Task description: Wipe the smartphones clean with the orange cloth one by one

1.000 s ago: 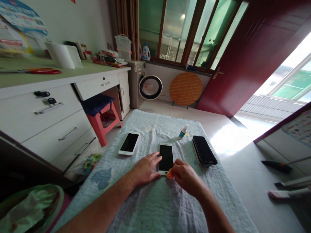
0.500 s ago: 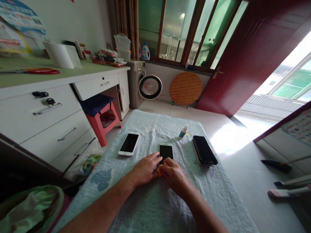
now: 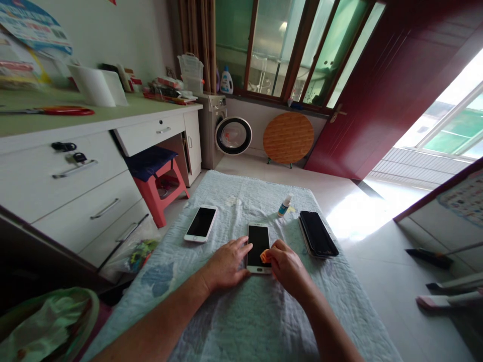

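Observation:
A white phone with a dark screen (image 3: 258,238) lies face up on the cloth-covered table (image 3: 241,198). My left hand (image 3: 229,260), fingers apart, rests against the phone's left edge. Pinched in my right hand (image 3: 285,264) is a small orange cloth (image 3: 265,256), which touches the lower right of the screen. A second white phone (image 3: 201,223) lies to the left. Black phones or a cased phone (image 3: 318,234) lie to the right. Behind the middle phone stands a small spray bottle (image 3: 285,205).
On the left are a white desk (image 3: 75,176), a red stool (image 3: 160,193) and a bin (image 3: 81,322). Farther back stand a washing machine (image 3: 211,133) with its door open and a round wooden board (image 3: 289,138). A red door (image 3: 358,90) is at the right.
My right hand has moved right with the orange cloth, away from my left hand, uncovering the phone's lower end. My left hand has stayed by the phone's left edge.

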### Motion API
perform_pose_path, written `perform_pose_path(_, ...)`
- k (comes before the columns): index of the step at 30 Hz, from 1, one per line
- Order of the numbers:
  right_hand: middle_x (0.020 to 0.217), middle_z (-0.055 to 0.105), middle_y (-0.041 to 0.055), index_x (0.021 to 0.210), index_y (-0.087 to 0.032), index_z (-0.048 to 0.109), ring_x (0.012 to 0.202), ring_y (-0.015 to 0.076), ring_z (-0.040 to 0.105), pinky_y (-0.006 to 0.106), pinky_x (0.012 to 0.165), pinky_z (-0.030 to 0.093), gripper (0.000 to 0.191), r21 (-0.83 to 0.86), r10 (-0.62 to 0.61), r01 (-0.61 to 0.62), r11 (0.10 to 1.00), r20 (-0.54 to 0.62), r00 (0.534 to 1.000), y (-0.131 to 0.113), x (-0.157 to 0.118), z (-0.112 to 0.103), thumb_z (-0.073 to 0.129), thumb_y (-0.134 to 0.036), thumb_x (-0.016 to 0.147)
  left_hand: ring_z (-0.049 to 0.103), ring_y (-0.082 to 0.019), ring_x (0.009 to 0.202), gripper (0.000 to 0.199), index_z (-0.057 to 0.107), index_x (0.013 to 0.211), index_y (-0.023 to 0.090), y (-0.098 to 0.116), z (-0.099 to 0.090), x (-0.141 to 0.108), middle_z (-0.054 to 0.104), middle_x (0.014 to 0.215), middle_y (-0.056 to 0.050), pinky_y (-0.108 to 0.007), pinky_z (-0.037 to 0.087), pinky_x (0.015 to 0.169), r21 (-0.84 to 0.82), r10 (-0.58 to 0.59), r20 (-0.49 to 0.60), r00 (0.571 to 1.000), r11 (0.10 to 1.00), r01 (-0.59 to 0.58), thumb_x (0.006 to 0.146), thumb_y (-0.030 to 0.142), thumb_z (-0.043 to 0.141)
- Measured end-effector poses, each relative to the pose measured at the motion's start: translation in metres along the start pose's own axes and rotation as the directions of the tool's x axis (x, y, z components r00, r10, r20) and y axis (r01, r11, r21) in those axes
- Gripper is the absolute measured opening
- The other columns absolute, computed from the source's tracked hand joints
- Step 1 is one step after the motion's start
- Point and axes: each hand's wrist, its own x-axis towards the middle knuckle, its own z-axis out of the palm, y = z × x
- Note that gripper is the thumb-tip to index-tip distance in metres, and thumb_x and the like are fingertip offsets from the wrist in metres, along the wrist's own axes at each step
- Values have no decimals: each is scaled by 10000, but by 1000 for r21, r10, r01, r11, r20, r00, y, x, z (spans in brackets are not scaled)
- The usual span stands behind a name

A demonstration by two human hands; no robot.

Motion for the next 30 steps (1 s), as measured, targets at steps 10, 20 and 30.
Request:
perform_pose_path(10, 834, 569, 2, 726, -197, 706, 705, 85, 550, 181, 667, 393, 243, 147, -27, -5, 989, 217, 976, -6, -13, -15, 539, -20, 721, 408, -317, 1360, 660, 473, 1387, 132, 3, 0, 0, 386, 1510, -166, -446, 325, 1138, 13, -14, -4, 1000, 1000, 14, 778, 311, 657)
perform_pose_path(20, 879, 543, 32, 859, -187, 714, 781, 123, 552, 214, 719, 423, 290, 77, -16, 25, 997, -107, 994, 7, 8, 13, 448, -73, 865, 383, -314, 1376, 680, 456, 1403, 107, 1, 1, 1, 375, 1511, -180, -430, 305, 1151, 8, 2, 9, 1000, 1000, -3, 777, 295, 642)
perform_pose_path(30, 1062, 534, 54, 987, -261, 709, 944, 183, 549, 300, 871, 446, 205, -23, -1, -4, 1000, -219, 976, 8, 5, 18, 562, -189, 863, 386, -310, 1375, 690, 455, 1409, 105, 1, 0, 0, 378, 1511, -177, -423, 301, 1153, 3, 6, -6, 1000, 1000, -6, 765, 277, 635)
